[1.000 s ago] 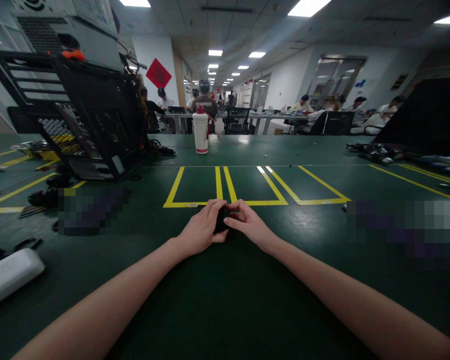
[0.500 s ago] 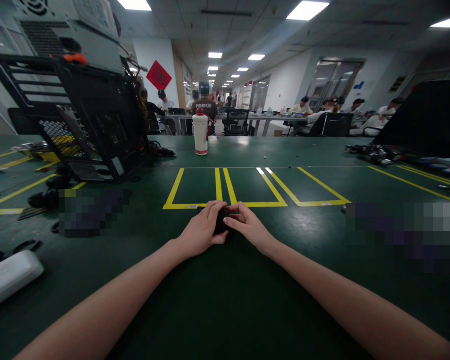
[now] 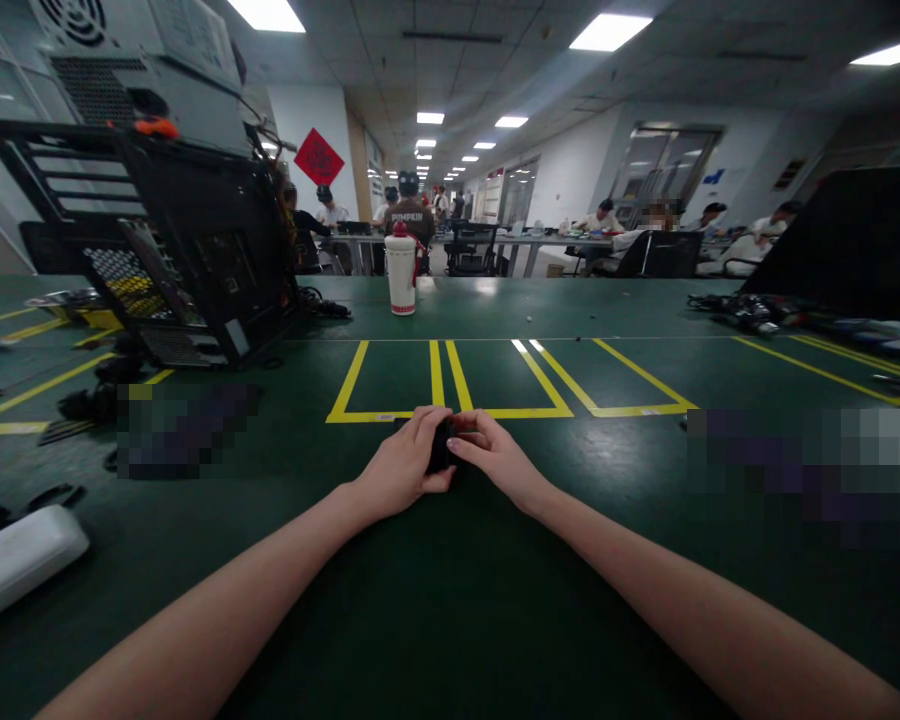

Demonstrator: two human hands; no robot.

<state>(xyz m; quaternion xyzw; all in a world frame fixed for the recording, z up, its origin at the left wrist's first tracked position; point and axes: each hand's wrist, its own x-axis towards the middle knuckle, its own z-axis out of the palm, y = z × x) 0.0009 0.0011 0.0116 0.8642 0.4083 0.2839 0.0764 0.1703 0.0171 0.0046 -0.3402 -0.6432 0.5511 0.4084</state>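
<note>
A small black object, of a kind I cannot make out, is between my hands just in front of the yellow tape outlines. My left hand wraps round it from the left, fingers over its top and thumb on the near side. From the right, my right hand pinches at its edge with bent fingers and thumb. The fingers cover much of the object. Beneath both hands lies the dark green tabletop.
An open black computer case stands at the left, with a metal unit on top. A white cup with a red lid is beyond the tape. A white case sits near left; cables lie at right. People sit at far tables.
The view has tilted up very slightly. Both hands keep almost the same place and hold on the black object.
</note>
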